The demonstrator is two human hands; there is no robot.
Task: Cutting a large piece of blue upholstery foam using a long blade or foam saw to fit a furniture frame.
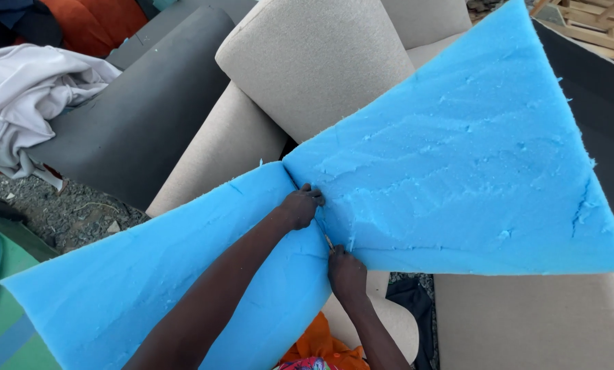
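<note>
A large sheet of blue foam (458,171) lies across a beige upholstered sofa (307,62). The foam is soft and open-celled, its surface rough, with ragged torn flecks and shallow gouges. It forms two broad lobes: a triangular one at the upper right and a longer one running down to the lower left. The lobes meet at a narrow pinched waist near the middle of the view.

The left hand (301,205) rests on the foam at that waist, fingers curled and pressing into the material along the crease. The right hand (346,270) sits just below it, closed around a small thin tool (329,242) (only a short pale tip shows above the fist, so its kind cannot be told). The tip touches the foam edge between the two hands.

The sofa fabric is a fine, even weave with rounded padded arms. Beside it on the left stands a dark grey cushion (149,103), smooth and matte, with a crumpled white cloth (26,96) draped over its end. Gravel ground (60,212) shows beneath. An orange cloth (320,346) lies below the forearms, near the lower edge.
</note>
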